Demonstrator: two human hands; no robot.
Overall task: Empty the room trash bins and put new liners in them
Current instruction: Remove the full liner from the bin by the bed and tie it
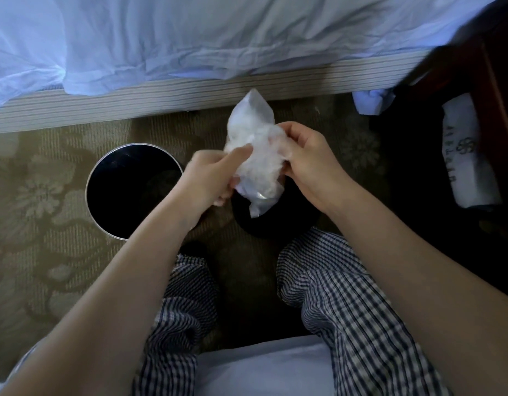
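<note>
**Both hands on the crumpled liner, bin standing open beside the bed**

And there it was: the liner [255,150], a bunched, translucent white plastic bag, was held up between the two hands above the carpet [47,195]. The left hand [215,175] gripped its lower left side, thumb laid across the front and fingers curled underneath. The right hand [307,158] closed round the right side, fingers tucked into the plastic. One loose end of the bag pointed up toward the bed, the other hung down below the hands.

Over to the left, the bin [127,195] stood upright on the carpet, round, black inside with a bright metal rim, near the striped bed base [161,95] and well clear of the bag. No liner showed in it.

Directly under the bag sat a dark round shape [275,221]; what it was could not be told. Rumpled white sheets [218,32] draped over the bed at the top. At the right edge stood a dark wooden nightstand [490,67] with a white printed packet [464,155] in its lower part. Checked trousers [347,295] filled the foreground.
</note>
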